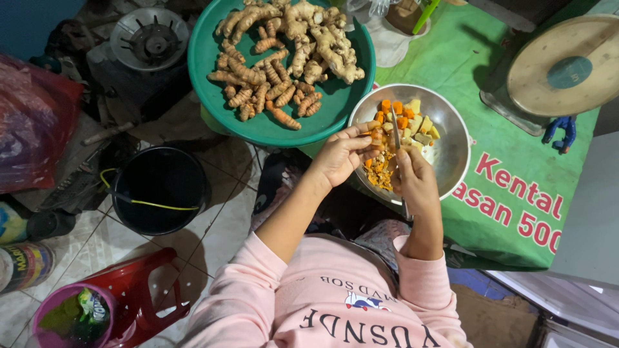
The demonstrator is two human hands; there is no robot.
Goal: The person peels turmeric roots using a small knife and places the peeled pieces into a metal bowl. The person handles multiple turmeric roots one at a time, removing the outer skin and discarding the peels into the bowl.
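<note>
Black bucket [160, 188] left-centre on floor. Green tray [219, 96] of roots upper centre. Left hand [340, 156], grip pinching turmeric piece [373, 125], right hand [416, 180], grip clenched on knife [395, 138], over steel bowl [451, 154] at centre-right on worktop [516, 212].

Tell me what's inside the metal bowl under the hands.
The metal bowl holds cut orange and pale yellow root chunks and orange peelings. The left hand and the right hand, gripping a knife, cover the near part.
</note>
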